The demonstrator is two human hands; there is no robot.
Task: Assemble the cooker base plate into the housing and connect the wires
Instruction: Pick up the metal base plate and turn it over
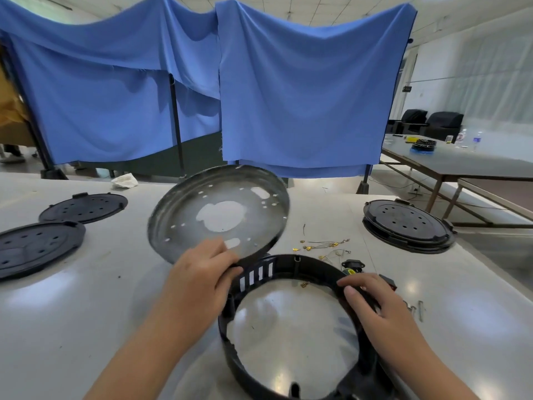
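The left hand (pixel 199 272) grips the metal base plate (pixel 219 212) by its near edge, tilted up over the counter (pixel 86 298), apparently to drop it into the black housing ring (pixel 291 327). The right hand (pixel 372 301) rests open-fingered on the ring's rim, probably steadying it.

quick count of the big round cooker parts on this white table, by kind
Metal base plate, tilted up, held by the left hand: 1
Black ring housing, right hand on its rim: 1
Black perforated discs: 3
Total: 5
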